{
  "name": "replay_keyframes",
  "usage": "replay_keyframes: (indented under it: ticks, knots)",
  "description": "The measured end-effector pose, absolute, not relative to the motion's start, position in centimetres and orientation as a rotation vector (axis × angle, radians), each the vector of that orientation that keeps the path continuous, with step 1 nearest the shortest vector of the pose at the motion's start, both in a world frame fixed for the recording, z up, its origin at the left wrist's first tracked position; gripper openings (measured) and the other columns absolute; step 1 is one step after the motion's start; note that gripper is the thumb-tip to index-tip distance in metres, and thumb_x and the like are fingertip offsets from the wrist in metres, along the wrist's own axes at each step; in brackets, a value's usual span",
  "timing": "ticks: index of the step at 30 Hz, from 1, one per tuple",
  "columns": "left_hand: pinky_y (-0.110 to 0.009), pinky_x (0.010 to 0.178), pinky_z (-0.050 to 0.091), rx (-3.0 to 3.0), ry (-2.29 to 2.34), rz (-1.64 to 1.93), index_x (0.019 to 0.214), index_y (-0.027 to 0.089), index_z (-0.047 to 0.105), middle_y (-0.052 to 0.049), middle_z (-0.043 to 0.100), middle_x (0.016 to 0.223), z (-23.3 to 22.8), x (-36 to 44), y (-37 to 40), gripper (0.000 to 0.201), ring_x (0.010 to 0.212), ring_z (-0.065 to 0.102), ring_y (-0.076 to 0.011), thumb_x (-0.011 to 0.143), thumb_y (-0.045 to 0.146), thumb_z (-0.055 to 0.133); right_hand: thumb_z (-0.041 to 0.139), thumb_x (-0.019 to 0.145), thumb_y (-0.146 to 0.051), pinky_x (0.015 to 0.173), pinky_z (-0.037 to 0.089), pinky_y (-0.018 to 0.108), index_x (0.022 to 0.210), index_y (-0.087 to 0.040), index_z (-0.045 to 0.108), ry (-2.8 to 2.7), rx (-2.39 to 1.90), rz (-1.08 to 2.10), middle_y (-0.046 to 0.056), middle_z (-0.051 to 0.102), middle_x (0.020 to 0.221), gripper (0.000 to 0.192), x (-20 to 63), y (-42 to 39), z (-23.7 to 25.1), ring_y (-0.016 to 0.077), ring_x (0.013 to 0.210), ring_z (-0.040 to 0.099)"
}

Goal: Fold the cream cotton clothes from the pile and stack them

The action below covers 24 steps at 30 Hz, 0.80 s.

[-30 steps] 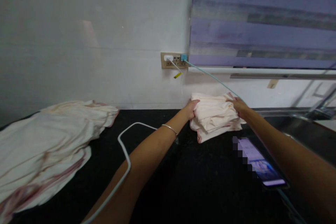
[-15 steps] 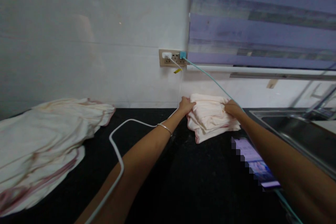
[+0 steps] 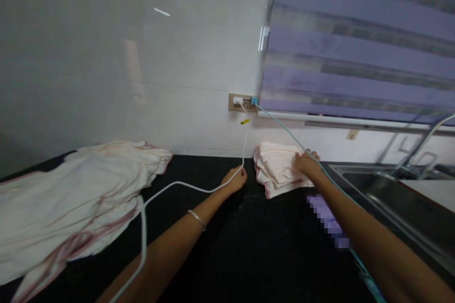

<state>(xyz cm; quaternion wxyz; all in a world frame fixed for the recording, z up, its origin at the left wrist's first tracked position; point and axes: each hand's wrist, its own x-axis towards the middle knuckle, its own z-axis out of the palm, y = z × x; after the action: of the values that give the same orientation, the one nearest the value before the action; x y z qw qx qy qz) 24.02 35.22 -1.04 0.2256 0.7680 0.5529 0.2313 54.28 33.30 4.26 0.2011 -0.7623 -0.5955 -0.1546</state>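
Note:
A folded pale-pink cloth [image 3: 277, 165] with darker pink edging lies on the black counter [image 3: 249, 246] near the wall. My right hand [image 3: 307, 162] rests at the right side of that cloth, with its fingers stretched and somewhat apart. To the left of the cloth, apart from it, is my left hand [image 3: 235, 180]. Its fingers are curled in and no cloth is in them. A white cable [image 3: 194, 188] runs over my left hand and forearm. On the left a large crumpled whitish cloth [image 3: 81, 194] with pink edges spreads over the counter.
A white charger [image 3: 238, 100] and a teal plug [image 3: 254, 100] sit in the wall socket. The teal cable [image 3: 284, 128] crosses over my right arm. A phone [image 3: 329, 220], partly blurred out, lies beside that arm. The metal sink [image 3: 377, 187] is at the right, below a striped blind [image 3: 355, 47].
My left hand has let go of the folded cloth and drawn back leftward. My right hand has loosened its fingers at the cloth's right side. The camera view has tilted up.

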Motion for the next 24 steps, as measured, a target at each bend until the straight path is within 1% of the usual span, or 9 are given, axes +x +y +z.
replay_keyframes:
  ticks: [2, 5, 7, 10, 13, 17, 19, 21, 24]
  knots:
    - [-0.029, 0.074, 0.047, 2.197, 1.568, 0.587, 0.094, 0.021, 0.066, -0.006, 0.068, 0.086, -0.7, 22.4, 33.0, 0.023, 0.085, 0.067, -0.0214, 0.098, 0.034, 0.048, 0.040, 0.101, -0.039, 0.108, 0.033, 0.055, 0.137, -0.002, 0.051, -1.648, -2.086, -0.498, 0.031, 0.055, 0.131, 0.052, 51.3, 31.3, 3.4, 0.0405, 0.129, 0.047]
    - [-0.031, 0.078, 0.049, 2.294, 1.617, 0.528, 0.090, 0.021, 0.069, -0.009, 0.067, 0.104, -0.4, 20.1, 29.9, 0.026, 0.100, 0.065, -0.0255, 0.097, 0.034, 0.047, 0.037, 0.100, -0.033, 0.113, 0.032, 0.048, 0.145, 0.002, 0.040, -1.681, -1.914, -0.543, 0.030, 0.048, 0.140, 0.057, 45.4, 28.1, 1.5, 0.0366, 0.136, 0.040]
    - [-0.031, 0.080, 0.050, 2.354, 1.624, 0.513, 0.093, 0.024, 0.069, -0.008, 0.066, 0.110, -0.3, 18.7, 28.2, 0.025, 0.105, 0.063, -0.0254, 0.097, 0.033, 0.047, 0.039, 0.099, -0.031, 0.114, 0.032, 0.046, 0.148, -0.002, 0.037, -1.749, -1.798, -0.458, 0.027, 0.047, 0.142, 0.056, 41.0, 26.2, 0.1, 0.0344, 0.137, 0.039]
    - [-0.032, 0.088, 0.050, 2.427, 1.635, 0.528, 0.099, 0.024, 0.069, -0.008, 0.065, 0.114, -0.6, 16.7, 26.4, 0.024, 0.109, 0.061, -0.0242, 0.098, 0.030, 0.046, 0.040, 0.099, -0.031, 0.112, 0.036, 0.044, 0.150, -0.007, 0.035, -1.779, -1.766, -0.282, 0.024, 0.047, 0.141, 0.057, 35.0, 24.2, -1.3, 0.0327, 0.135, 0.042]
    - [-0.033, 0.094, 0.049, 2.482, 1.641, 0.541, 0.105, 0.021, 0.067, -0.009, 0.066, 0.113, -1.3, 14.9, 25.3, 0.025, 0.109, 0.062, -0.0238, 0.099, 0.028, 0.044, 0.040, 0.099, -0.030, 0.105, 0.042, 0.042, 0.146, -0.008, 0.041, -1.822, -1.826, -0.116, 0.024, 0.052, 0.135, 0.051, 31.0, 22.9, -2.0, 0.0319, 0.127, 0.050]
    - [-0.034, 0.093, 0.050, 2.586, 1.499, 0.515, 0.109, 0.020, 0.063, -0.009, 0.070, 0.110, -1.9, 13.2, 23.9, 0.023, 0.105, 0.065, -0.0238, 0.098, 0.027, 0.044, 0.040, 0.099, -0.027, 0.098, 0.046, 0.036, 0.127, -0.015, 0.057, -2.183, -1.730, 0.130, 0.017, 0.063, 0.120, 0.034, 29.4, 21.5, -2.4, 0.0265, 0.114, 0.060]
    - [-0.035, 0.092, 0.051, 2.601, 1.417, 0.451, 0.108, 0.020, 0.063, -0.010, 0.071, 0.111, -1.8, 13.0, 23.1, 0.021, 0.105, 0.067, -0.0254, 0.097, 0.028, 0.047, 0.041, 0.098, -0.025, 0.099, 0.045, 0.036, 0.122, -0.017, 0.059, -2.338, -1.608, 0.177, 0.015, 0.066, 0.118, 0.031, 29.7, 20.9, -2.5, 0.0257, 0.114, 0.061]
    - [-0.037, 0.088, 0.053, 2.598, 1.387, 0.365, 0.110, 0.019, 0.062, -0.012, 0.071, 0.112, -1.5, 13.3, 22.4, 0.023, 0.104, 0.069, -0.0276, 0.097, 0.028, 0.046, 0.043, 0.096, -0.023, 0.100, 0.044, 0.035, 0.122, -0.016, 0.059, -2.373, -1.526, 0.225, 0.014, 0.066, 0.120, 0.031, 30.3, 20.6, -2.6, 0.0248, 0.116, 0.061]
    - [-0.039, 0.086, 0.054, 2.659, 1.365, 0.274, 0.122, 0.015, 0.060, -0.016, 0.071, 0.115, -1.1, 14.1, 21.4, 0.032, 0.104, 0.069, -0.0305, 0.097, 0.024, 0.041, 0.045, 0.094, -0.018, 0.102, 0.042, 0.032, 0.118, -0.015, 0.059, -2.354, -1.485, 0.323, 0.015, 0.068, 0.121, 0.029, 31.1, 20.7, -2.7, 0.0232, 0.119, 0.061]
